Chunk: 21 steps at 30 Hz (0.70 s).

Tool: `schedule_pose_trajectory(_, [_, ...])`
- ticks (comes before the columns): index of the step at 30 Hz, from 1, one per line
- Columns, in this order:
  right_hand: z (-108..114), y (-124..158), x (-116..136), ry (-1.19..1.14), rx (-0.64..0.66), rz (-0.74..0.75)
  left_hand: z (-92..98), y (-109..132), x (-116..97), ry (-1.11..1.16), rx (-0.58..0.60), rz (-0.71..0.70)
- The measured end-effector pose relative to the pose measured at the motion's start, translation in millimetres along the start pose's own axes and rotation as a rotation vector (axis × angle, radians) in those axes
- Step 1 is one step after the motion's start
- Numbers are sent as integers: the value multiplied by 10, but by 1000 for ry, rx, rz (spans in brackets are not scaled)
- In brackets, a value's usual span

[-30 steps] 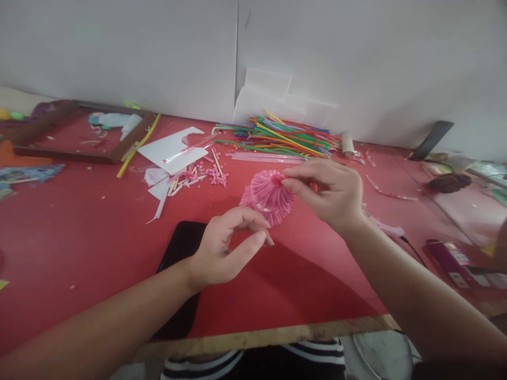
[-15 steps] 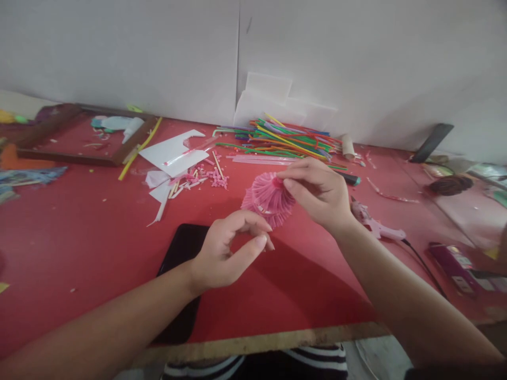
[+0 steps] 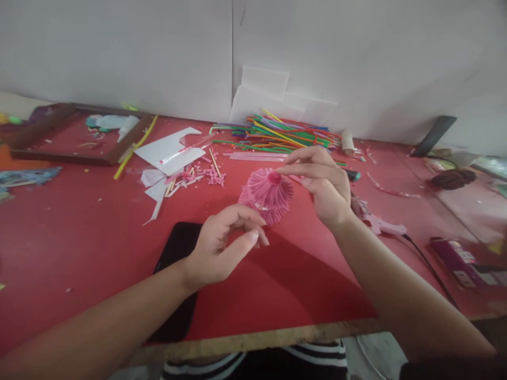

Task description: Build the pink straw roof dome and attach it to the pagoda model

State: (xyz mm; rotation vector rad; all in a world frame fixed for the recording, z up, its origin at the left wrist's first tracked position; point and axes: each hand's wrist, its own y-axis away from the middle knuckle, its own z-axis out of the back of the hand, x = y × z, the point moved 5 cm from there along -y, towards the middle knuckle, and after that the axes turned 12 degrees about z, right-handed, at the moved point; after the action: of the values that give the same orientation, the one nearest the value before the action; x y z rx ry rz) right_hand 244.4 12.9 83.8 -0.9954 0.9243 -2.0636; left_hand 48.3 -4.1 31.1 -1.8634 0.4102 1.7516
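A pink ruffled, dome-shaped craft piece (image 3: 268,195) sits on the red table, made of thin strips fanning down from a round, darker pink knob (image 3: 274,178) on top. Beside that knob is my right hand (image 3: 327,187), index fingertip close to it and thumb drawn apart. Whether the fingertip still touches the knob is hard to tell. My left hand (image 3: 225,243) curves in front of the piece, thumb and fingers parted and nothing between them. Under my left wrist lies a black phone (image 3: 180,243).
Colourful pipe cleaners (image 3: 285,132) are heaped against the wall. White card (image 3: 170,153) and pink scraps (image 3: 214,177) lie to the left, near a brown wooden frame (image 3: 59,158). At the right are a pink glue gun (image 3: 382,224) with a cord and a purple box (image 3: 455,261).
My right thumb and fingers have parted from the knob and shifted slightly right, exposing the top. My left hand has stayed nearly in place; the view has turned slightly.
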Motion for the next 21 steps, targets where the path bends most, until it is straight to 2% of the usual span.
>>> schedule_pose_trajectory(10, [0, -36, 97, 202, 44, 98, 33, 15, 78, 155, 44, 15])
schedule_pose_trajectory(12, [7, -39, 110, 242, 43, 131, 49, 2, 76, 127, -24, -11])
schedule_pose_trajectory(15, [-18, -22, 105, 266, 52, 188, 139, -44, 66, 15, -291, -64])
schedule_pose_trajectory(17, [-52, 9, 88, 243, 18, 215, 176, -98, 75, -87, -413, -61])
schedule_pose_trajectory(19, [-93, 48, 53, 190, -48, 203, 164, -183, 94, -193, -400, -21])
schedule_pose_trajectory(21, [-132, 75, -1, 115, -121, 155, 142, -274, 110, -256, -334, 24])
